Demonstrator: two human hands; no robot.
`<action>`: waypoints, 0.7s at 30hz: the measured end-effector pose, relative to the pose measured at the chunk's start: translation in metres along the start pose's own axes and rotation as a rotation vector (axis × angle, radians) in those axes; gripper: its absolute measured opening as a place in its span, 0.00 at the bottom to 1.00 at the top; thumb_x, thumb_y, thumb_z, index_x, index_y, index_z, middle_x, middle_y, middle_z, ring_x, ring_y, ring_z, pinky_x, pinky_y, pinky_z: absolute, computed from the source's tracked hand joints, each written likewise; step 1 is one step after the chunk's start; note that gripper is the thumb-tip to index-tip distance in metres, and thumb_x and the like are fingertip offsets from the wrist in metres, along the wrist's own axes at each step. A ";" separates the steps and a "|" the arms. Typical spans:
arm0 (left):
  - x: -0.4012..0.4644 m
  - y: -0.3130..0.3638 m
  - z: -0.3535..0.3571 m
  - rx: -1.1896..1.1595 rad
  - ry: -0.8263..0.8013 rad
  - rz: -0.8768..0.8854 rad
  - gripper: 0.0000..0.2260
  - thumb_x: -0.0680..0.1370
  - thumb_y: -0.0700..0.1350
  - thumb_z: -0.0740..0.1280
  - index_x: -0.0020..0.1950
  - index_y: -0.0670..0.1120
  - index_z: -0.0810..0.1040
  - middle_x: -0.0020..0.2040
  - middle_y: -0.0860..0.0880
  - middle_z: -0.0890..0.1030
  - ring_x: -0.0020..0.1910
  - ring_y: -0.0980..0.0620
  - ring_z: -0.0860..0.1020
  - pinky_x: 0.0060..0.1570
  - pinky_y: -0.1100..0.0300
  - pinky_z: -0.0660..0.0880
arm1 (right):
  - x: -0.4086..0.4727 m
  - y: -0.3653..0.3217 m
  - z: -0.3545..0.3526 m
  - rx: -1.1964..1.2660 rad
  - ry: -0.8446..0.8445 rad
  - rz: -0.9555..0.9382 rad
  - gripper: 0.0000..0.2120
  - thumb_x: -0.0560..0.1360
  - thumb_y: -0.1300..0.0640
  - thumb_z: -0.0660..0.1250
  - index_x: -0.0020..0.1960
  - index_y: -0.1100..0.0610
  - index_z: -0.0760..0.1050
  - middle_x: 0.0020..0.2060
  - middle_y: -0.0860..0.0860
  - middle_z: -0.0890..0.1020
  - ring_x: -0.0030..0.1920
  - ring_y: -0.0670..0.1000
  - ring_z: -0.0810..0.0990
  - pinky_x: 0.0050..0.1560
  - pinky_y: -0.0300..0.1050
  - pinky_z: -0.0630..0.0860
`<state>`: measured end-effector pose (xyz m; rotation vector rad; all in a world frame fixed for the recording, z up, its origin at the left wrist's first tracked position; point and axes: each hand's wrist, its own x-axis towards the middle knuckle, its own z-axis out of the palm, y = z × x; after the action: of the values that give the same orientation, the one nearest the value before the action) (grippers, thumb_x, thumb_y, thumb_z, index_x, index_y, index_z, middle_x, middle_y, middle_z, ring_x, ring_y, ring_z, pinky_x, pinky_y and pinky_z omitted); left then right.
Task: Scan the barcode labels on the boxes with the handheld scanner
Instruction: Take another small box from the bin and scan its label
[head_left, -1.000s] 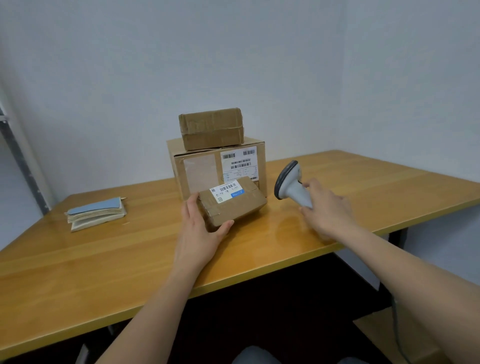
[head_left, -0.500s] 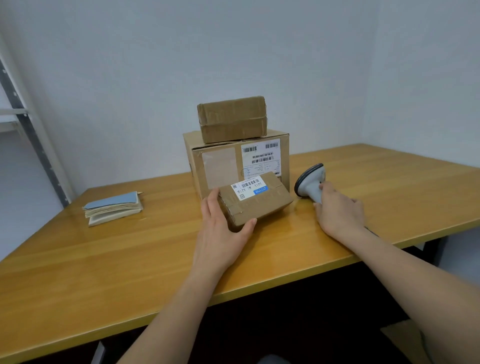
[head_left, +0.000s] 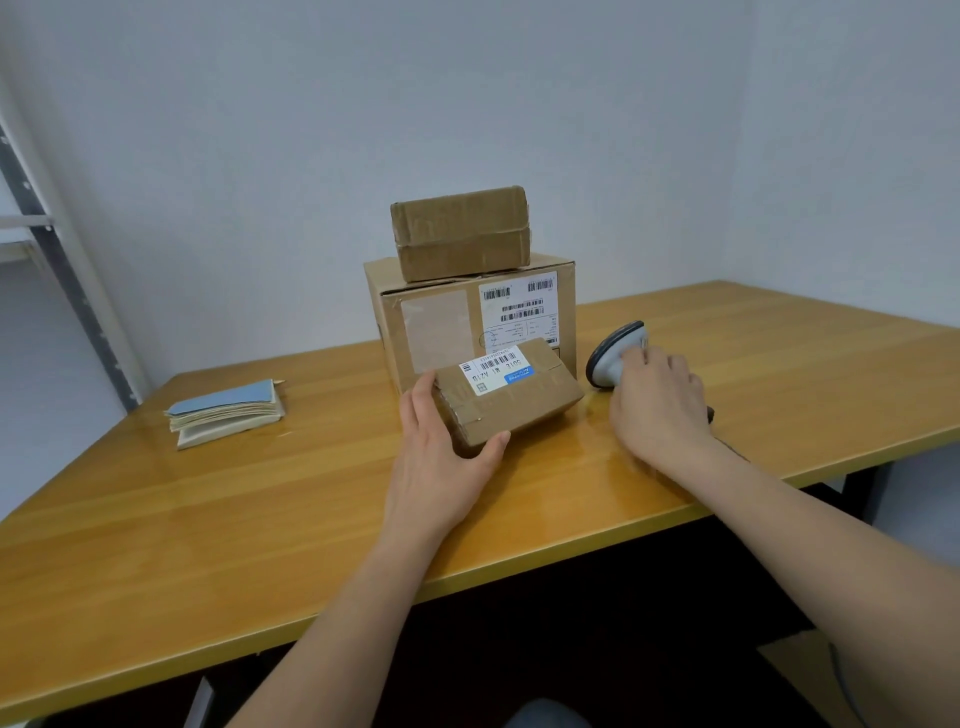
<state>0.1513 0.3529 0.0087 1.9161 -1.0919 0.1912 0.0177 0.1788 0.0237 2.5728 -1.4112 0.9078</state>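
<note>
Pale walls meet behind a wooden table (head_left: 260, 519). On it the left hand (head_left: 441, 457) grips the near end of a small box (head_left: 511, 400), thumb and fingers clamped on opposite sides, with its label (head_left: 496, 370) face up, reading partly "M1 A21B". The right hand (head_left: 657, 402) curls round the scanner (head_left: 613, 352), hiding its handle. Behind stands a large labelled box (head_left: 441, 322), its print too small to read, bearing another box (head_left: 462, 234).
</note>
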 end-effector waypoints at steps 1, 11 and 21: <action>0.000 0.000 0.000 -0.002 0.002 -0.001 0.41 0.72 0.58 0.71 0.75 0.52 0.49 0.73 0.54 0.57 0.62 0.59 0.65 0.52 0.63 0.65 | -0.002 -0.003 0.000 0.103 0.029 -0.049 0.18 0.76 0.61 0.61 0.66 0.59 0.68 0.60 0.57 0.74 0.61 0.57 0.71 0.59 0.51 0.70; -0.002 0.002 0.000 -0.001 -0.007 -0.009 0.42 0.72 0.56 0.71 0.76 0.51 0.48 0.74 0.53 0.56 0.67 0.56 0.64 0.53 0.64 0.63 | -0.019 -0.029 0.015 0.907 -0.199 0.208 0.25 0.81 0.50 0.57 0.76 0.55 0.59 0.70 0.51 0.70 0.69 0.50 0.69 0.65 0.47 0.68; 0.003 0.000 -0.001 -0.034 -0.059 -0.103 0.46 0.71 0.48 0.75 0.78 0.50 0.45 0.76 0.48 0.54 0.73 0.50 0.61 0.68 0.57 0.60 | -0.038 -0.020 -0.008 0.887 -0.346 0.160 0.17 0.80 0.51 0.60 0.68 0.54 0.70 0.61 0.47 0.77 0.54 0.42 0.72 0.53 0.39 0.67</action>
<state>0.1531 0.3521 0.0110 1.9530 -1.0260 0.0589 0.0139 0.2211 0.0148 3.4208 -1.5589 1.4250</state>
